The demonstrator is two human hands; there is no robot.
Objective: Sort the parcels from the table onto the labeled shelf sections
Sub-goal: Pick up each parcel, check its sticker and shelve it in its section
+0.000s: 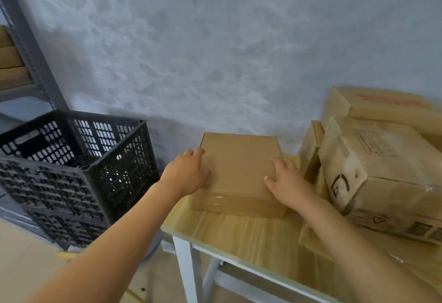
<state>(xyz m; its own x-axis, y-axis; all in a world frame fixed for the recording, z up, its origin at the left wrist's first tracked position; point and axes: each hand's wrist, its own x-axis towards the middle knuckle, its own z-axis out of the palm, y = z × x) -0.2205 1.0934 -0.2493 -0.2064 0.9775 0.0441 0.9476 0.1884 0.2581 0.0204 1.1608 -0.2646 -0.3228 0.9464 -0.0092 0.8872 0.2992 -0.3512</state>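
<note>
Both hands (pixel 235 177) flat, fingers relaxed, on unmarked brown parcel (pixel 239 166); neighbouring labels unreadable.

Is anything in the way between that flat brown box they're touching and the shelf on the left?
Yes. The black plastic crate stands between the flat brown cardboard parcel and the grey metal shelf. Both the left hand and the right hand already rest on the parcel.

A black perforated plastic crate (pixel 71 171) stands on the floor left of the table, before a mottled, pale blue-grey plaster wall (pixel 215 39).
</note>
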